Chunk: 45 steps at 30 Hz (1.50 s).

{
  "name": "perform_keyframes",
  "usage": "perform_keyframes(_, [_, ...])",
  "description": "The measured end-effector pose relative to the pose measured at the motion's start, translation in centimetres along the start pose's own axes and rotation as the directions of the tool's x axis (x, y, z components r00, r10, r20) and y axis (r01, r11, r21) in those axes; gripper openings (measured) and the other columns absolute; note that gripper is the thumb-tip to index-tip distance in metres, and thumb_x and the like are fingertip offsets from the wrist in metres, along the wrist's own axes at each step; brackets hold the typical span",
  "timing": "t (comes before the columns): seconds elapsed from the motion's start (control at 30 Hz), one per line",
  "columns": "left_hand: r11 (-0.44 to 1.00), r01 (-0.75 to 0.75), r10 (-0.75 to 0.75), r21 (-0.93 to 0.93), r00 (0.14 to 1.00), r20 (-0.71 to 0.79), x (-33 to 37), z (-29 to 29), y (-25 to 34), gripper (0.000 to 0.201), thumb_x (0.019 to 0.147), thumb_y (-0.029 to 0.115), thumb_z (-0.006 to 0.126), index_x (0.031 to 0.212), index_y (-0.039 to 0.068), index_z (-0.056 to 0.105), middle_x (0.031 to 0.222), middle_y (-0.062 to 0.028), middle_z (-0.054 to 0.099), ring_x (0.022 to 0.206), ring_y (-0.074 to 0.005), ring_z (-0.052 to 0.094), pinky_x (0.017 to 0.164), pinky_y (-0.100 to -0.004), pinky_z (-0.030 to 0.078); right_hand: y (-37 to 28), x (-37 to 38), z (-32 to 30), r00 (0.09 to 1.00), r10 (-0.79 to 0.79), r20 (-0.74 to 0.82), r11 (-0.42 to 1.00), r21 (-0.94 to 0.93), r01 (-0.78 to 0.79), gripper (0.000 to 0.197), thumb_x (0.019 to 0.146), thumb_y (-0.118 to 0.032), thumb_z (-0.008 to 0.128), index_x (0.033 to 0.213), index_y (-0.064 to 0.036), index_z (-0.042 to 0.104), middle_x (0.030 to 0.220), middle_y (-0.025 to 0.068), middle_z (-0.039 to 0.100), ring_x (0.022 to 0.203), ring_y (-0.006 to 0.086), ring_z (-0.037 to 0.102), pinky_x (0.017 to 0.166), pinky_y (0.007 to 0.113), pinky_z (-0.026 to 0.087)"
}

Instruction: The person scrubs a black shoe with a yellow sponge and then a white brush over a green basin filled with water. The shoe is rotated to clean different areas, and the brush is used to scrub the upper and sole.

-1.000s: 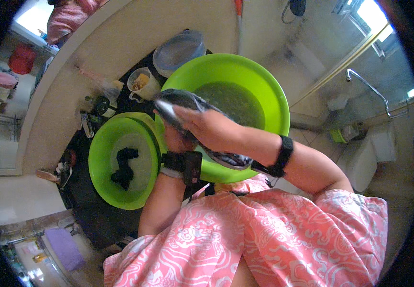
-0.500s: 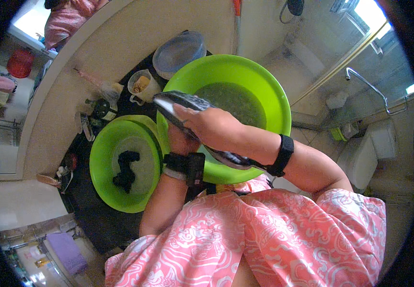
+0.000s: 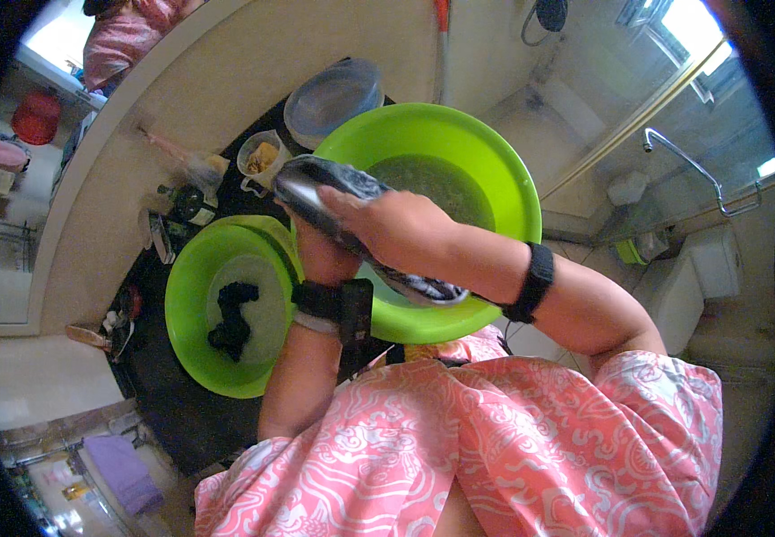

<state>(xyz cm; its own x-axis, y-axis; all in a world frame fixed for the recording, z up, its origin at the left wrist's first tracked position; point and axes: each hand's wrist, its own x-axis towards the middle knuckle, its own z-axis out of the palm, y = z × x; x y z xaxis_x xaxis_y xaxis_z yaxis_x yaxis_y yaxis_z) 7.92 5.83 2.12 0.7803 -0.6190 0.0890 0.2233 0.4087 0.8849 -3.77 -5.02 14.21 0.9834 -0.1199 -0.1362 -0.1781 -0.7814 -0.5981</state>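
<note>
Over the left side of a large green basin, both my hands work on a wet dark cloth; a glossy pale patch shows at its upper left end. My right hand is closed on it from above, fingers across the cloth. Under it, my left hand grips from below, most of its fingers hidden. The cloth's lower end hangs past my right wrist into the basin. Cloudy water stands in the basin.
A second green basin to the left holds a black cloth in pale water. Behind stand a white mug, a clear plastic tub and a dark bottle. A curved metal tap and toilet are at right.
Both hands and the dark cloth have shifted slightly left and up. The grip looks the same, and the cloth's lower end has drawn up a little.
</note>
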Motion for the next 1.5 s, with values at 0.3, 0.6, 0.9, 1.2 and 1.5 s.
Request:
perform_keyframes(0.3, [0.69, 0.361, -0.435, -0.627, 0.9, 0.04, -0.5, 0.3, -0.4, 0.083, 0.084, 0.081, 0.03, 0.125, 0.013, 0.055, 0.12, -0.0089, 0.061, 0.106, -0.0274, 0.059, 0.098, -0.0443, 0.044, 0.0, -0.2, 0.1, 0.986, 0.157, 0.059, 0.988, -0.018, -0.156, 0.039, 0.1, -0.038, 0.035, 0.135, -0.0263, 0.049, 0.096, 0.0261, 0.066, 0.086, 0.0412, 0.067, 0.072, 0.05, 0.053])
perform_keyframes(0.6, [0.964, 0.158, -0.175, -0.216, 0.983, -0.059, 1.0, -0.1, 1.8, 0.088, 0.086, 0.081, 0.018, 0.128, 0.011, 0.052, 0.119, -0.0089, 0.061, 0.107, -0.0264, 0.058, 0.098, -0.0443, 0.044, 0.9, -3.7, -0.4, 0.974, 0.083, 0.211, 0.946, -0.323, -0.011, 0.058, 0.092, -0.018, 0.047, 0.147, -0.0274, 0.032, 0.074, 0.0213, 0.063, 0.068, 0.0391, 0.066, 0.059, 0.049, 0.051])
perform_keyframes(0.9, [0.894, 0.186, -0.195, -0.406, 0.981, 0.02, 0.3, 0.4, 0.5, 0.087, 0.084, 0.081, 0.027, 0.127, 0.01, 0.052, 0.119, -0.0097, 0.061, 0.108, -0.0267, 0.058, 0.097, -0.0439, 0.045, 0.5, -1.3, -0.4, 0.999, -0.042, -0.023, 0.971, -0.237, 0.036, 0.05, 0.093, -0.019, 0.047, 0.142, -0.0255, 0.038, 0.082, 0.0186, 0.067, 0.073, 0.0377, 0.069, 0.06, 0.05, 0.054])
perform_keyframes(1.2, [0.751, 0.343, -0.287, -0.564, 0.939, 0.189, -0.3, 0.3, -1.4, 0.083, 0.085, 0.079, 0.031, 0.121, 0.01, 0.056, 0.114, -0.0112, 0.062, 0.105, -0.0263, 0.059, 0.097, -0.0416, 0.044, 0.7, -0.8, -0.1, 0.999, 0.049, 0.007, 0.953, -0.3, -0.045, 0.046, 0.093, -0.017, 0.046, 0.138, -0.0204, 0.043, 0.08, 0.0176, 0.067, 0.072, 0.0364, 0.069, 0.061, 0.047, 0.055])
perform_keyframes(1.5, [0.957, 0.2, -0.21, -0.21, 0.977, -0.024, -0.6, -0.7, -0.3, 0.083, 0.083, 0.081, 0.03, 0.126, 0.014, 0.054, 0.12, -0.0078, 0.061, 0.108, -0.0245, 0.058, 0.096, -0.0426, 0.045, 2.0, -2.8, 0.2, 0.996, 0.079, 0.037, 0.941, -0.334, -0.062, 0.052, 0.091, -0.019, 0.049, 0.141, -0.0271, 0.04, 0.077, 0.0183, 0.066, 0.071, 0.0358, 0.069, 0.06, 0.048, 0.055])
